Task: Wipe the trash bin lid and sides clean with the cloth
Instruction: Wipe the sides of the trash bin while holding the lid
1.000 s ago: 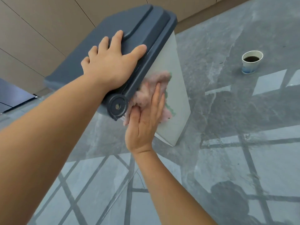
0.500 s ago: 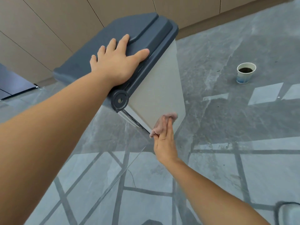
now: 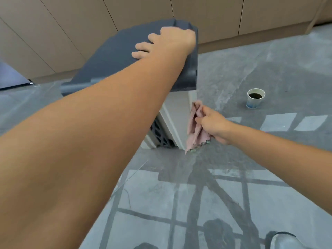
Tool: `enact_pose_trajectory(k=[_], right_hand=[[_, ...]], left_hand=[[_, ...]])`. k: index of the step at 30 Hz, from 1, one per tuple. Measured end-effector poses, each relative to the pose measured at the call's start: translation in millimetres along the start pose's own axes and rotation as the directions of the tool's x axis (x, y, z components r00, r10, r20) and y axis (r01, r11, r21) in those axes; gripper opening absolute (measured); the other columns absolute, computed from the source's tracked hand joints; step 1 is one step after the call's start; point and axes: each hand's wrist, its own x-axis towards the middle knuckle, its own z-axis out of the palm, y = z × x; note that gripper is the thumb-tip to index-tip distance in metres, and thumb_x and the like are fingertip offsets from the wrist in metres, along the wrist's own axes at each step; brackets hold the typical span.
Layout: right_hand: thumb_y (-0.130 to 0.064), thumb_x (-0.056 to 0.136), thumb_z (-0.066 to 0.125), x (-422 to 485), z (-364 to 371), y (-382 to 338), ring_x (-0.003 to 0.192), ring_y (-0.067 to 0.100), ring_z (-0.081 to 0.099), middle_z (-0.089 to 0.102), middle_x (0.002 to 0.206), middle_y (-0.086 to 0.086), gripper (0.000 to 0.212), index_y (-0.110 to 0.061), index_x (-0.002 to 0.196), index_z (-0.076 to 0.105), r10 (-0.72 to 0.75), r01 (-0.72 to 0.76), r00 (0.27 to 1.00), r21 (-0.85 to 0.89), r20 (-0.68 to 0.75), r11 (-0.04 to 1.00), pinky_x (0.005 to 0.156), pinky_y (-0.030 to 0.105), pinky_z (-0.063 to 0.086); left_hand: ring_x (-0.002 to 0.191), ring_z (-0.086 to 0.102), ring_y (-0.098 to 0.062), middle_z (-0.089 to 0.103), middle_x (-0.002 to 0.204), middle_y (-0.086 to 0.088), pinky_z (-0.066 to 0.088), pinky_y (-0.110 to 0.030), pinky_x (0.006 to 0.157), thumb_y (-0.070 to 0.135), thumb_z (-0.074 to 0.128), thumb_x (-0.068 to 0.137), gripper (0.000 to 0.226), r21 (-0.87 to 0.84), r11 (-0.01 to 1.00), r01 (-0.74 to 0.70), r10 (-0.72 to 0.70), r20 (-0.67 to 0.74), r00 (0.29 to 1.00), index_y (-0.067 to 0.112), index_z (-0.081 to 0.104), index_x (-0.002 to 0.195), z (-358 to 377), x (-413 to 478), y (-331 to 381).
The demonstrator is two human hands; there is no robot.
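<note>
Pink cloth [image 3: 195,128]: it is bunched in the right hand [image 3: 214,124] and lies against the right edge of the pale side panel [image 3: 177,115], low down near the floor.
Trash bin: it stands tilted on the grey floor [image 3: 179,194], near the beige wall, with the dark grey lid [image 3: 115,58] on top.
Right hand fingers [image 3: 201,120]: closed, pinching the cloth, with a loose corner hanging below.
Left hand [image 3: 168,42]: spread flat on the lid, gripping nothing, and holding the bin steady.
Step in hand: wiping the side, I judge.
How to do it well: flatten the cloth under the palm and keep the lid pressed so the bin does not slide.
Care: a paper cup [image 3: 255,98] with dark liquid stands well apart on the right; the bin should not be pushed toward it.
</note>
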Motion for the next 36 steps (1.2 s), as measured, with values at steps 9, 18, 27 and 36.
enact_pose_trajectory(k=[9,18,27,36], right_hand=[[0.002,0.105,0.043,4,-52,11,0.119,0.024,0.066,0.070,0.115,0.006,0.032,-0.020,0.114,0.065,0.015,0.046,0.983,0.324,-0.184,0.945,0.113,0.040,0.047],[-0.001,0.104,0.049,-43,-52,4,0.104,-0.014,0.064,0.073,0.109,-0.026,0.055,-0.053,0.108,0.065,-0.155,0.172,0.984,0.262,-0.081,0.950,0.096,0.015,0.045],[0.001,0.105,0.043,-27,-55,24,0.126,0.014,0.065,0.073,0.127,-0.003,0.044,-0.034,0.118,0.068,-0.075,0.176,0.977,0.552,-0.201,0.815,0.115,0.036,0.046],[-0.002,0.105,0.043,-35,-81,9,0.114,0.013,0.071,0.078,0.104,-0.010,0.040,-0.032,0.105,0.070,-0.026,0.240,0.938,0.594,-0.345,0.768,0.111,0.041,0.050]], left_hand=[[0.127,0.048,-0.019,0.052,0.135,0.011,0.033,-0.031,0.093,0.079,0.061,0.072,0.067,-0.009,0.947,-0.320,0.312,0.252,0.916,0.041,0.059,0.127,-17,8,50],[0.152,0.008,-0.010,0.007,0.165,0.019,0.009,-0.044,0.122,0.089,0.050,0.065,0.107,0.307,0.605,-0.735,0.652,0.338,0.678,0.051,0.006,0.155,-41,-2,-14],[0.153,0.008,-0.011,0.010,0.165,0.018,0.012,-0.054,0.121,0.085,0.041,0.076,0.090,0.260,0.636,-0.726,0.699,0.204,0.685,0.051,0.011,0.154,-20,6,-18],[0.148,0.021,-0.033,0.021,0.163,0.013,0.018,-0.065,0.113,0.080,0.040,0.084,0.083,0.344,0.814,-0.468,0.478,0.061,0.876,0.045,0.013,0.155,7,-18,54]])
